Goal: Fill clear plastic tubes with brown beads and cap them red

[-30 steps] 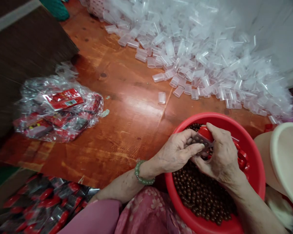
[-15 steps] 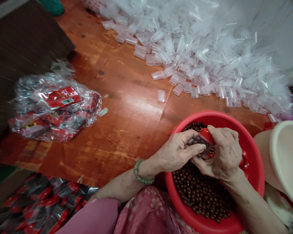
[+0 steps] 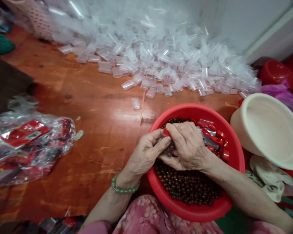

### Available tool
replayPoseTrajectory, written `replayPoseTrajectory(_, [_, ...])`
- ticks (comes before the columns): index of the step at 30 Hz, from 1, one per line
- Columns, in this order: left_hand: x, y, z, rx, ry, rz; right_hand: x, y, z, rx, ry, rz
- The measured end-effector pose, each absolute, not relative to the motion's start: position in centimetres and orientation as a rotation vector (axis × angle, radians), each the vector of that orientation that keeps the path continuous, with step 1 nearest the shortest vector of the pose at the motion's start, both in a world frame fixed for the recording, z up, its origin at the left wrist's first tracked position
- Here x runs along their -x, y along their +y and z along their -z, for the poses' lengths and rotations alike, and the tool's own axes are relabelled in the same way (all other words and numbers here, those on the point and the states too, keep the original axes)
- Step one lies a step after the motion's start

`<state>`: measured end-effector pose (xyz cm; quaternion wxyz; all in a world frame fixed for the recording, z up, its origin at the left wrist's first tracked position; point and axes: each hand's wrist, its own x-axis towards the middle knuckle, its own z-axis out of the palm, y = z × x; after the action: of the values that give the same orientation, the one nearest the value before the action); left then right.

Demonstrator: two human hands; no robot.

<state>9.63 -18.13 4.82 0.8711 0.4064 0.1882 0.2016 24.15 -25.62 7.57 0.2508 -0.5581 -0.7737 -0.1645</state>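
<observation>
- In the head view, the left hand (image 3: 143,152) is closed on a small clear case (image 3: 169,150), fingers and thumb pinching its sides.
- The right hand (image 3: 187,143) is curled around the same case from the other side, its thumb and fingers near the red cap (image 3: 165,132) at the case's far end.
- The case is above the red tub (image 3: 197,216), which sits by the right part of the table's (image 3: 100,152) near edge; dark beads show through its wall.
- This one looks close to done: beads inside, cap at the opening. Whether the cap is fully seated cannot be told, as the fingers cover it.
- Much seems left. Loose dark beads (image 3: 192,187) cover the near side of the tub's floor, and red caps and clear pieces (image 3: 217,139) lie at its right side; whether any of those are filled is unclear.
- Along the table's far side, a big heap of clear sleeves (image 3: 161,58) looks unfilled, with a single sleeve (image 3: 136,103) lying apart, nearer the tub.
- Finished work may be what lies at the table's left: a clear bag (image 3: 61,143) of red and dark packs. More red and dark pieces (image 3: 69,222) show below the near edge, mostly cut off, so their count cannot be judged.
</observation>
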Motion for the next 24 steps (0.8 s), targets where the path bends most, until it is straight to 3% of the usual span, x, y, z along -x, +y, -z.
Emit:
replayPoseTrajectory(7, [-9.0, -19.5, -5.9, -0.836, 0.482, -0.436, -23.5, -26.1, -7.8, 1.442, -2.147, 0.467])
replayPoseTrajectory(14, [-3.2, -20.8, -7.5, -1.021, 0.726, -0.434, -23.9, -27.2, -10.1, 1.381, -2.39, -0.334])
replayPoseTrajectory(20, [9.3, -20.9, -7.1, -1.221, 1.16, -0.019, -32.4, -28.1, -8.9, 2.125, -2.146, -0.342])
replayPoseTrajectory(24, [17.1, -22.6, -3.8, -1.281, 1.581, 0.169, -36.2, -27.7, -7.0, 2.371, -2.113, -0.65])
